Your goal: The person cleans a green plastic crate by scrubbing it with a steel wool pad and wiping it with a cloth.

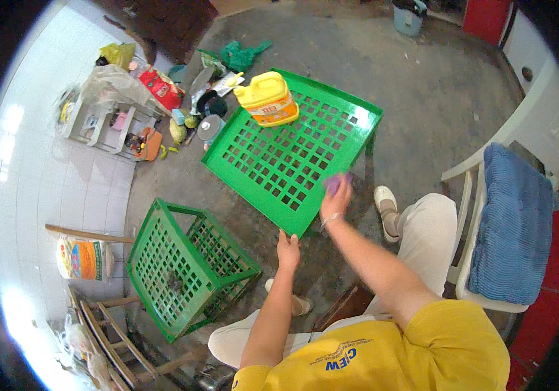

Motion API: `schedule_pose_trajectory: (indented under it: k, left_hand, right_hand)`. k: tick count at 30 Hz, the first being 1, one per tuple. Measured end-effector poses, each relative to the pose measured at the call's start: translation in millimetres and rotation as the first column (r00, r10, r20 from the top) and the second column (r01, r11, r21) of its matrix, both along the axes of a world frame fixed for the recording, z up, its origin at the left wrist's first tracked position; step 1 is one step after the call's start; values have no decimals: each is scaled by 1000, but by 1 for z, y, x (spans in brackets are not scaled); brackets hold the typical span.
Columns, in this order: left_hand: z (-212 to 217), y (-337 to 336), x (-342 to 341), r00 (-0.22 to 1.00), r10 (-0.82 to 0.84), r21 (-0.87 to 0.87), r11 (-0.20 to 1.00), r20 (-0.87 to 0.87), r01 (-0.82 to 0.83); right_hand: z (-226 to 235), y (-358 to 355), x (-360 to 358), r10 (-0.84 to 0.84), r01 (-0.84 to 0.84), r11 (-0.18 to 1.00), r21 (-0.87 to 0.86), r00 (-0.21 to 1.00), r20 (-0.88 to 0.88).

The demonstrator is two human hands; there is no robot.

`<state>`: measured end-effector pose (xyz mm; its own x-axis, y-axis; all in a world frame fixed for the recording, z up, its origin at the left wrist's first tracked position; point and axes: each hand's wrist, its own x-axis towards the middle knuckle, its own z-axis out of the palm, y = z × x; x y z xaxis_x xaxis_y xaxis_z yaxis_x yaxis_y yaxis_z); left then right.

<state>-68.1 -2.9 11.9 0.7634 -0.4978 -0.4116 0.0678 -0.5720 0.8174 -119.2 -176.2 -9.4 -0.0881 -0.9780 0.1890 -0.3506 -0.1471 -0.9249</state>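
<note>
A green plastic rack (243, 198) with a grid of square holes in its top stands before me. At its near corner, my left hand (288, 250) grips the rim, thumb on top. My right hand (337, 201) is closed around a purple cloth or sponge (336, 183), slightly blurred, over the rack's right side near the edge. Its exact kind is hard to make out. On the rack's far left part sits a yellow jug (269, 104) with a handle and an orange label, out of reach of both hands.
A second green rack (185, 274) stands tilted at the left. Grey shelves (100, 124), a lidded pot (210, 128), vegetables and bags crowd the left wall. A chair with a blue cushion (508, 225) is at my right; a bucket (408, 19) stands far off.
</note>
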Motion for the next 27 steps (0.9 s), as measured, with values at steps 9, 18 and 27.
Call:
schedule_pose_trajectory:
  k: [9,18,27]
  left_hand:
    - [3,53,7,971,122,-222,960,-208,-168]
    - [10,121,-28,750,523,-425,618,-406,-661]
    - [-4,135,-48,695,576,-373,588,-430,-718]
  right_hand:
    - [-22,138,18,529,-540,831,134,841,113]
    - [10,38,42,593,-760,454,465,647,480]
    - [-16,-43,76,520,-826,399,398,561,644]
